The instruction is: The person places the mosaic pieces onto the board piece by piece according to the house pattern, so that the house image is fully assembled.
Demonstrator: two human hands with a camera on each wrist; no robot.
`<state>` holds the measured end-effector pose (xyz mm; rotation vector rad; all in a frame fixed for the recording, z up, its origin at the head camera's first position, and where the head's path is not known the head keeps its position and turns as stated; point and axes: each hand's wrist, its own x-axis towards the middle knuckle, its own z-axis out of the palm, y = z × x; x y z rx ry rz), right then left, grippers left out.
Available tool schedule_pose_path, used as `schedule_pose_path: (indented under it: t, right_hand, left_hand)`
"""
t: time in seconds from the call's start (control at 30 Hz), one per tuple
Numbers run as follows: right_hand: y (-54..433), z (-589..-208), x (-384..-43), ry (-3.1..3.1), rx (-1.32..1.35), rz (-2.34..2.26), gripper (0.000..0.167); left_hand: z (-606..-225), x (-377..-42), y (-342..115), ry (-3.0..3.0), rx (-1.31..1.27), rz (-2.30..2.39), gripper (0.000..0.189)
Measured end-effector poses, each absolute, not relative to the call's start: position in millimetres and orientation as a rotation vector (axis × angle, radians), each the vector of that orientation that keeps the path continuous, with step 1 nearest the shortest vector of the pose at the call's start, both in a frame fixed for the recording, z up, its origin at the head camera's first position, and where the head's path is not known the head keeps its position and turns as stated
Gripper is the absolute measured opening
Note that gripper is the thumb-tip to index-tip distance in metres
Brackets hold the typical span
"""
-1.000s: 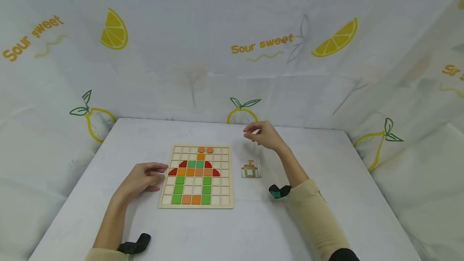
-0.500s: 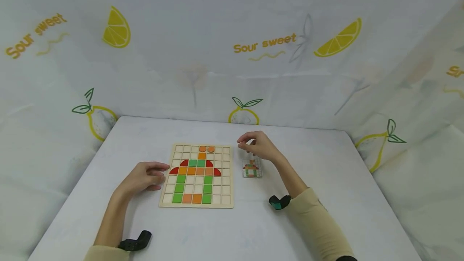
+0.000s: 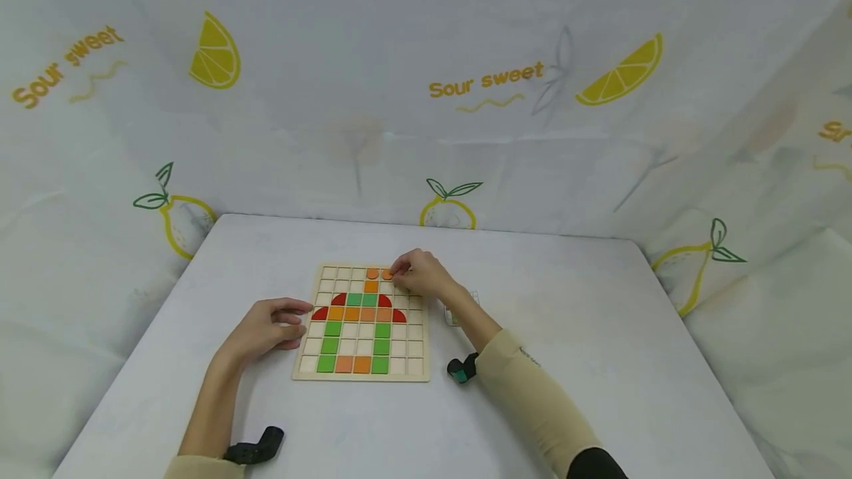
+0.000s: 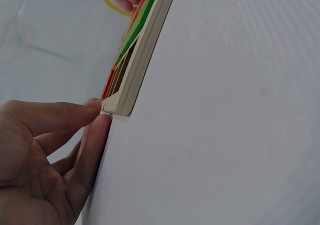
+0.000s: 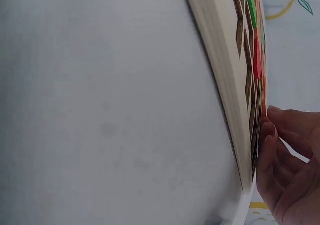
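Observation:
A square wooden grid board (image 3: 414,368) lies on the table, with green, orange and red pieces in its cells. Two round orange pieces sit in the far row, a left one (image 3: 372,273) and a right one (image 3: 386,273). My right hand (image 3: 423,274) reaches over the far right corner, fingertips at the right round piece and partly covering it; whether they pinch it is unclear. My left hand (image 3: 269,327) rests by the board's left edge, fingertips touching it. The left wrist view shows those fingers (image 4: 65,116) against a board corner.
A small printed pattern card (image 3: 451,316) lies right of the board, mostly hidden under the right forearm. Black wrist cameras (image 3: 256,446) are strapped to both arms. White cloth with lemon prints hangs behind the white table (image 3: 359,435).
My right hand has moved left and toward me, from beyond the card to the board's far right corner. The left hand stays by the left edge. The card has become mostly covered.

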<state>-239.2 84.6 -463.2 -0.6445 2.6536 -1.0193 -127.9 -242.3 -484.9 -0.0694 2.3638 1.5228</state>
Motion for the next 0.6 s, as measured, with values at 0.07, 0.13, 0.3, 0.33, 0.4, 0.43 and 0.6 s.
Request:
schedule_pose_path:
  t: [0.07, 0.13, 0.3, 0.33, 0.4, 0.43, 0.6]
  right_hand:
    - [83, -464, -238, 2.654, -0.618, -1.027, 0.015]
    - [84, -464, -238, 2.642, -0.612, -1.040, 0.016]
    - [95, -458, -236, 2.624, -0.678, -1.082, 0.017]
    - [99, -457, -236, 2.627, -0.699, -1.089, 0.017]
    - [108, -453, -235, 2.625, -0.720, -1.113, 0.016]
    - [114, -450, -234, 2.622, -0.727, -1.131, 0.016]
    - [145, -434, -228, 2.643, -0.694, -1.204, 0.016]
  left_hand:
    - [-485, -129, -240, 2.363, -0.071, 1.519, 0.048]
    - [-485, -130, -239, 2.361, -0.088, 1.521, 0.047]
    - [-485, -132, -238, 2.357, -0.091, 1.522, 0.046]
    - [-485, -132, -239, 2.362, -0.083, 1.521, 0.046]
    - [-485, -132, -240, 2.372, -0.067, 1.519, 0.046]
    - [-484, -132, -242, 2.381, -0.059, 1.517, 0.046]
    - [-471, -137, -251, 2.412, -0.040, 1.486, 0.040]
